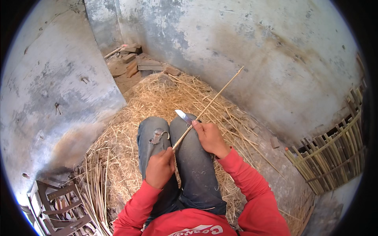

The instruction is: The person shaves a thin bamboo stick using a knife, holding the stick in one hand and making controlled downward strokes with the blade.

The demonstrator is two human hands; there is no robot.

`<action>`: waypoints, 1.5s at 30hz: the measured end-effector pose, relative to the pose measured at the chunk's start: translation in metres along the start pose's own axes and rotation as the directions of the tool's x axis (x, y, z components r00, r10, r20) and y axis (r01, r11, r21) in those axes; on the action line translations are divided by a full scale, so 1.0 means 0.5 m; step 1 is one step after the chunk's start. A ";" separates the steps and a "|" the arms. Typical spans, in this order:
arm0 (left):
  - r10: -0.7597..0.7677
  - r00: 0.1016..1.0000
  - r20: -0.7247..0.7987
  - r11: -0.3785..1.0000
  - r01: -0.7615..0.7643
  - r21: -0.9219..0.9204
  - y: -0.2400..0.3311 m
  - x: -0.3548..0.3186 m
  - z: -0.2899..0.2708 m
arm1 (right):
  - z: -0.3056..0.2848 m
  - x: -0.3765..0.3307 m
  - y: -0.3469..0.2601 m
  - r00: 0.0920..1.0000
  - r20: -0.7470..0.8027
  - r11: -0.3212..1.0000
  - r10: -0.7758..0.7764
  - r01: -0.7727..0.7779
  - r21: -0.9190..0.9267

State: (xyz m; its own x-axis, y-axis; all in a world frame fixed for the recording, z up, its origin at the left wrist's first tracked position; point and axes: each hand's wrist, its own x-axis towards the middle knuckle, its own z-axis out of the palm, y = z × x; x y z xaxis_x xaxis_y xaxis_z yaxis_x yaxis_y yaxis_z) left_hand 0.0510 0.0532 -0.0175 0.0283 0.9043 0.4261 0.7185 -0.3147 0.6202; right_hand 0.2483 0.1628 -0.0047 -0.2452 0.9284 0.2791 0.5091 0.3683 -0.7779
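The left hand (159, 168) is closed tight around the near end of a thin bamboo strip (208, 104), fist resting over the person's left thigh. The right hand (210, 137) is wrapped shut on the handle of a knife (183, 117), whose short, pale steel blade points up and to the left and meets the strip just above the knees. From where I stand this looks like the shaving or splitting step: the blade sits against the strip close to the gripped end, and most of the length beyond it runs untrimmed up and away towards the wall. The next stroke, I would judge, calls for a steady pinch from the left fist and a shallow blade angle, pushed away from the body, since the strip is slender and could snap or veer.

The strip is straw-coloured, straight and stiff, tapering to a frayed tip. The person sits in faded grey jeans (193, 165), torn at the left knee, with red sleeves (252, 188) down to the wrists. Beneath and around the legs spreads a loose heap of dry straw (157, 98), golden and tangled. At the lower left lie a bundle of cut strips (96, 188) and a dark slatted frame (59, 204). To the right a woven bamboo panel (334, 153) leans, greenish slats lashed crosswise. Farther back, bricks and wood scraps (134, 63) sit in the corner against the stained, peeling plaster wall (275, 51).
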 end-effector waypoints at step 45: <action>-0.093 0.983 0.161 0.972 0.054 0.229 -0.030 -0.106 -0.148 | -0.022 0.013 0.070 0.989 0.091 0.973 0.118 -0.133 0.188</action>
State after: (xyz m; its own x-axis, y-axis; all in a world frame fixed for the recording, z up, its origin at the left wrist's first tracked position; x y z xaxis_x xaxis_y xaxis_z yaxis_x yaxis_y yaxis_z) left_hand -0.0128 -0.0113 -0.0007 0.0733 0.9641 0.2551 0.8588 -0.1910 0.4753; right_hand 0.2738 0.1823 -0.0240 -0.2573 0.9571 0.1330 0.3727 0.2253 -0.9002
